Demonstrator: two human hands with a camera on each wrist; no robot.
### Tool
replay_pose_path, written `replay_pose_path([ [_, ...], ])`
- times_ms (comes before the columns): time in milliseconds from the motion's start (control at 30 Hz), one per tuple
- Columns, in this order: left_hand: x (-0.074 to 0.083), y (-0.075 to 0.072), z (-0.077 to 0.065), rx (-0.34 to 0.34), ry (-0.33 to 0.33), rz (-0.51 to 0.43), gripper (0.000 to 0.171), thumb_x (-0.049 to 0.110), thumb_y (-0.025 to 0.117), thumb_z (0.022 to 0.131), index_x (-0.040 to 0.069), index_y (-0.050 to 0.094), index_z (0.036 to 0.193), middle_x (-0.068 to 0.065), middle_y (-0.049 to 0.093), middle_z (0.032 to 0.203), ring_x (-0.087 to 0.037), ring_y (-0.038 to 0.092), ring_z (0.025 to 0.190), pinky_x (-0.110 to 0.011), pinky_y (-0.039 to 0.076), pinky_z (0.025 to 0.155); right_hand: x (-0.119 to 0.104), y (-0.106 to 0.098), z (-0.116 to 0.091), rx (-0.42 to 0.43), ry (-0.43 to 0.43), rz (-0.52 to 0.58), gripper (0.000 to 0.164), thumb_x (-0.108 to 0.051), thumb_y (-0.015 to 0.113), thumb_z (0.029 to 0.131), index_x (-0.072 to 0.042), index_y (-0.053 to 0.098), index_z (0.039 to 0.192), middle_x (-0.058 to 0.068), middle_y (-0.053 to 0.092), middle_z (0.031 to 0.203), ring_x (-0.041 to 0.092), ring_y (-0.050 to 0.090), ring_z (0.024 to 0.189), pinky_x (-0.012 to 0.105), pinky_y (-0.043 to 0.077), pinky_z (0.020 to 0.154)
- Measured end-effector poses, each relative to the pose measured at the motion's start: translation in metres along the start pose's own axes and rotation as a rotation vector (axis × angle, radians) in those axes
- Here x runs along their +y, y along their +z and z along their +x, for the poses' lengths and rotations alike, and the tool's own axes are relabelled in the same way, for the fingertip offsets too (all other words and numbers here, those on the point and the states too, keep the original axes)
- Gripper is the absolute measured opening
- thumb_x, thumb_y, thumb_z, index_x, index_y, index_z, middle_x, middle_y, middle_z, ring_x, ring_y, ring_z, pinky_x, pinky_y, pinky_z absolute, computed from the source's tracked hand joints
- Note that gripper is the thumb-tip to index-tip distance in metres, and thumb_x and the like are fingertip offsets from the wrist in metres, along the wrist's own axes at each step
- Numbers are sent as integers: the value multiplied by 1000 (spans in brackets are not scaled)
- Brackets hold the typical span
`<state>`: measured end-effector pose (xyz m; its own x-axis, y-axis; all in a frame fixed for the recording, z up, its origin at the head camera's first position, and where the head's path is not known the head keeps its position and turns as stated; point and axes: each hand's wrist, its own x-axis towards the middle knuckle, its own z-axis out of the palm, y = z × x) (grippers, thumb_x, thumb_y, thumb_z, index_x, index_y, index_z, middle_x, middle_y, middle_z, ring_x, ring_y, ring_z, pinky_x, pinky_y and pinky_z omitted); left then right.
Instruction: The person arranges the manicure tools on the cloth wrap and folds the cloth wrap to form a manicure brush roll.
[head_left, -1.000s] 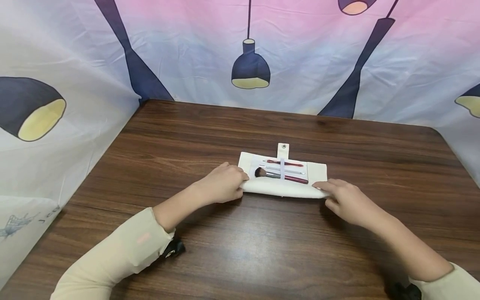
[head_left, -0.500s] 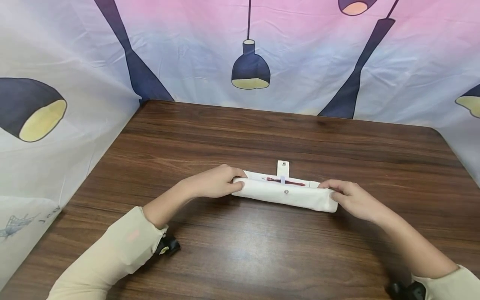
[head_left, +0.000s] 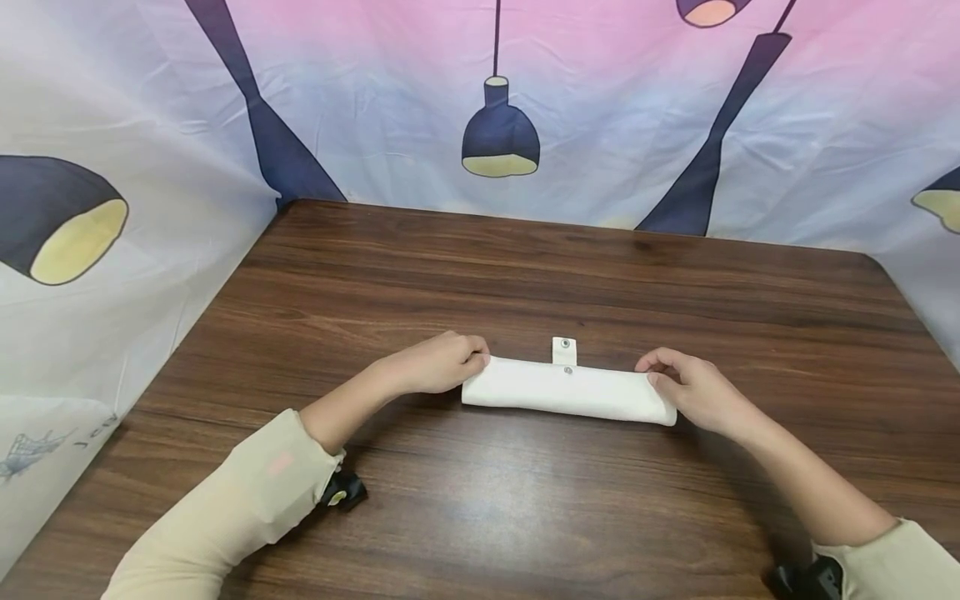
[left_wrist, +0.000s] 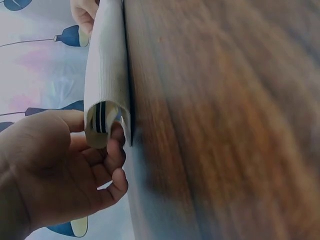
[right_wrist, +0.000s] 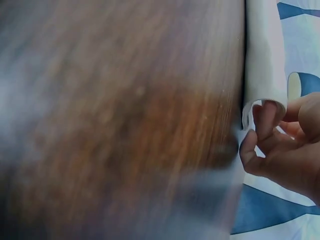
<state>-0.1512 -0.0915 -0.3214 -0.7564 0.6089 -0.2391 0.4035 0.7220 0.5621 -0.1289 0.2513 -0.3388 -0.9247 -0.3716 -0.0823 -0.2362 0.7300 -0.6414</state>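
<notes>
A white cloth roll-up brush case [head_left: 568, 394] lies rolled in a flat tube on the table. Its short strap [head_left: 564, 357] with a metal snap sticks out from the far side, and a second snap shows near the case's top edge. My left hand [head_left: 444, 364] pinches the left end, thumb against the cloth. At the right end, my right hand [head_left: 702, 395] grips the far edge between thumb and fingers. In the left wrist view the open end of the roll reveals a black-and-white striped piece [left_wrist: 100, 117]; the brushes are hidden inside.
The dark wooden table [head_left: 480, 517] spreads out around the case. A printed cloth backdrop [head_left: 600, 125] with lamp pictures hangs along its back and left sides. A black wrist device [head_left: 343, 492] sits below the left cuff.
Both hands have folded the near edge of the case away from me, over the cosmetic brush and slim tools, which are now covered. The strap now lies closer to me.
</notes>
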Motion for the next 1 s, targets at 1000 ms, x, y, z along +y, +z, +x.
replay_pose_path([
  [1000,37,29,13,206,438,528,40,-2,60,80,13,60,117,1,57,117,-16,50,102,-31,40,86,-4,8,6,46,-92,-211,10,0,57,86,-6,61,93,8,56,94,21,49,77,34,41,63],
])
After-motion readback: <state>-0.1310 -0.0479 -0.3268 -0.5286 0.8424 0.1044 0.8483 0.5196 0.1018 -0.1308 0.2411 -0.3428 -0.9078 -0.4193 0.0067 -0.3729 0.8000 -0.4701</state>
